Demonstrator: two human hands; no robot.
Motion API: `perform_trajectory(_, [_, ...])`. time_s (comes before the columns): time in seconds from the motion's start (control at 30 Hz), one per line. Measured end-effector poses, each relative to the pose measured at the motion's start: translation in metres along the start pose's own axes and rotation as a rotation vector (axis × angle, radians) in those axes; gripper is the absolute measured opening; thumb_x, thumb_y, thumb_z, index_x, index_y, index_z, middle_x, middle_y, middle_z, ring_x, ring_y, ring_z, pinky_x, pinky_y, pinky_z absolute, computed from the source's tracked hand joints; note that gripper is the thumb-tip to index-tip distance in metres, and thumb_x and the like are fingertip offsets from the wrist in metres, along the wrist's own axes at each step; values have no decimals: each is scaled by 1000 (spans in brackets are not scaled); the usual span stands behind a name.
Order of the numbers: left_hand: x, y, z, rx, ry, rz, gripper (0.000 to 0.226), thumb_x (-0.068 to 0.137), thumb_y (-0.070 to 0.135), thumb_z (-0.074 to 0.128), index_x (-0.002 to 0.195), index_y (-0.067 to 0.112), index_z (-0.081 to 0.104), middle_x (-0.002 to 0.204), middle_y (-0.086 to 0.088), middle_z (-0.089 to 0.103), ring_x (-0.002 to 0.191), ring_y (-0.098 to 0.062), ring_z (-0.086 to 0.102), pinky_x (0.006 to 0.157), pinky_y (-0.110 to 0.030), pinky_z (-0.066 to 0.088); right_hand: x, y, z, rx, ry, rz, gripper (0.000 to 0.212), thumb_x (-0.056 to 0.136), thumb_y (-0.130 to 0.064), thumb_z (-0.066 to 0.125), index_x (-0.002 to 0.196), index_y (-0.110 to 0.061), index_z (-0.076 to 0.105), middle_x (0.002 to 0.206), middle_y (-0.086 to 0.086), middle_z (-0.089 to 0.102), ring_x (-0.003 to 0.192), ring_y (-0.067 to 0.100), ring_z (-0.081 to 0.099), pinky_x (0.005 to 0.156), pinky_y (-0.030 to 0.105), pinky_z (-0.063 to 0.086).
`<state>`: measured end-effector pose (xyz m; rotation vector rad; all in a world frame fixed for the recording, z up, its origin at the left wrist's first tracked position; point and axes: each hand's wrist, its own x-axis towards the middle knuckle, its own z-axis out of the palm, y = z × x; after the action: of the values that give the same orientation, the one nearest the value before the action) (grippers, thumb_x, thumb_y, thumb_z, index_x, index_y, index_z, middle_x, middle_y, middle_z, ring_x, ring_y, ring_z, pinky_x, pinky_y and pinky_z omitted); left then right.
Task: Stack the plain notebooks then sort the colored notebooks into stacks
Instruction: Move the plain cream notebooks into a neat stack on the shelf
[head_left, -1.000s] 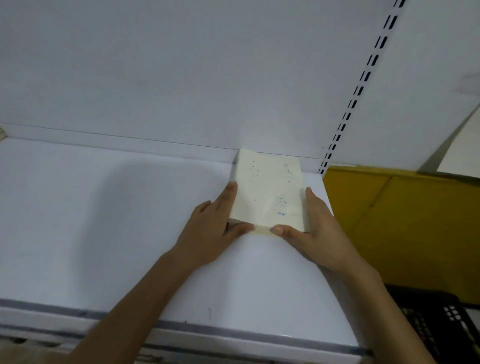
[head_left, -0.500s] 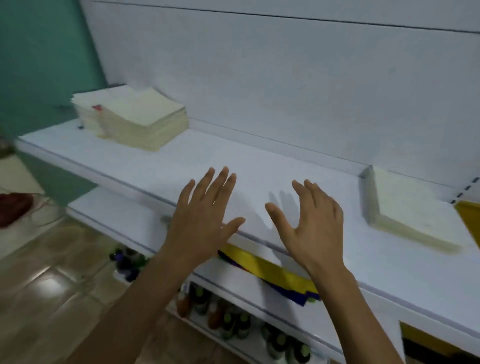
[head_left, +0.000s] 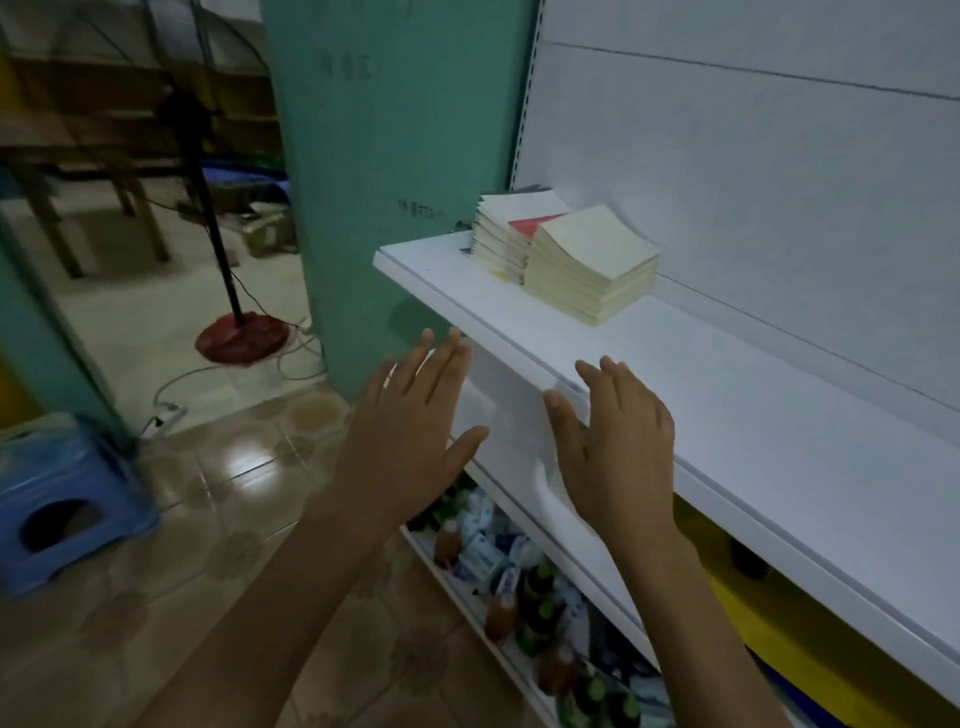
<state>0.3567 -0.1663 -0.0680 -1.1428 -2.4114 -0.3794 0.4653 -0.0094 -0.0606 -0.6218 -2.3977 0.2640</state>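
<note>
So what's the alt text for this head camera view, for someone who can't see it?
The left hand and right hand, both open and empty, stretch forward at the front edge of a white shelf. Farther along it sit a stack of plain cream notebooks and, just behind, a second stack with a red notebook showing on top. Bottles show underneath.

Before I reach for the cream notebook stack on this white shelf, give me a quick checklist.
1. Left hand empty, open: ok.
2. Right hand empty, open: ok.
3. Plain cream notebook stack flat on white shelf: ok.
4. Shelf between hands and stack bare: ok.
5. Red notebook apart from pale rear stack: not ok, lies on it.
6. Other colours in rear stack: cannot tell.
</note>
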Motion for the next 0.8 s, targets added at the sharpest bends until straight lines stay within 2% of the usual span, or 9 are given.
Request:
perform_trajectory(0.1, [22, -13, 19, -27, -6, 22, 73, 88, 54, 38, 146, 10, 31, 152, -7, 33, 139, -26, 32, 107, -47, 32, 28, -3, 20, -33, 19, -22, 61, 94, -54, 30, 133, -12, 51, 142, 13, 47, 134, 29, 41, 111, 50, 30])
perform_trajectory(0.23, [61, -36, 50, -69, -25, 59, 71, 89, 55, 36, 145, 13, 26, 152, -7, 32, 139, -25, 31, 106, -50, 36, 77, 1, 64, -14, 24, -30, 56, 89, -41, 62, 133, -9, 52, 143, 17, 46, 133, 34, 41, 109, 50, 31])
perform_trajectory(0.3, [88, -53, 64, -94, -29, 62, 70, 90, 55, 36, 145, 14, 26, 153, -7, 31, 140, -26, 30, 106, -51, 36, 106, -4, 91, -1, 22, -8, 59, 84, -36, 69, 133, -9, 51, 143, 16, 46, 133, 34, 41, 110, 49, 31])
perform_trajectory(0.4, [137, -79, 80, -137, -50, 85, 69, 90, 54, 36, 145, 13, 30, 152, -8, 33, 139, -28, 31, 105, -51, 34, 152, -12, 125, 46, -16, 70, 63, 84, -38, 69, 137, -10, 48, 146, 13, 43, 137, 30, 37, 113, 46, 27])
perform_trajectory(0.47, [171, -95, 89, -157, -58, 114, 70, 89, 54, 35, 144, 12, 33, 151, -9, 34, 139, -28, 32, 106, -50, 32, 184, -9, 141, 48, 35, 69, 61, 85, -39, 68, 136, -10, 48, 145, 14, 44, 136, 31, 38, 112, 45, 28])
perform_trajectory(0.57, [209, -114, 103, -183, -97, 128, 73, 88, 57, 30, 147, 14, 30, 153, -6, 30, 141, -26, 27, 110, -44, 22, 235, 7, 150, 9, 115, 99, 60, 86, -39, 64, 135, -8, 48, 143, 18, 44, 135, 35, 38, 111, 46, 27])
perform_trajectory(0.63, [228, -122, 114, -238, -128, 143, 75, 87, 61, 26, 148, 17, 27, 154, -2, 27, 143, -22, 23, 111, -38, 15, 265, 19, 149, -34, 90, 137, 65, 87, -41, 63, 138, -6, 43, 146, 21, 40, 136, 38, 34, 112, 49, 26])
perform_trajectory(0.7, [244, -126, 125, -300, -180, 151, 76, 85, 65, 22, 148, 22, 27, 154, 3, 26, 143, -17, 21, 113, -34, 12, 291, 31, 143, -49, 26, 176, 75, 87, -50, 59, 143, -6, 36, 147, 22, 37, 137, 37, 33, 111, 47, 27])
perform_trajectory(0.8, [264, -122, 136, -421, -233, 151, 67, 87, 62, 34, 144, 26, 36, 148, 8, 38, 138, -10, 31, 112, -27, 18, 319, 47, 137, -68, -125, 254, 102, 74, -79, 46, 146, -9, 27, 147, 17, 37, 135, 33, 35, 107, 46, 30])
